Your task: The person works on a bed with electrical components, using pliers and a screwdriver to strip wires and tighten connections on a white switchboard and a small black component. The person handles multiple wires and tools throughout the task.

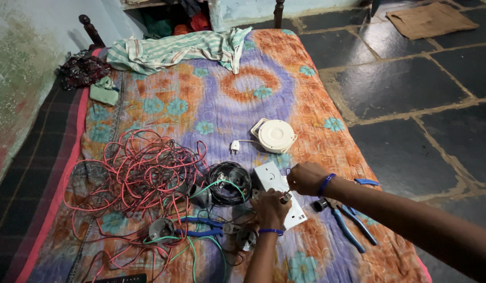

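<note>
No packages, labels, signs or screens can be made out in the head view. The bed cover, the floor slabs and the wall carry no printed item that shows. A flat brown sheet [430, 20] lies on the floor at the far right; whether it is cardboard packaging or cloth cannot be told. A dark flat object [121, 278] at the bottom edge is cut off and unidentifiable.
</note>
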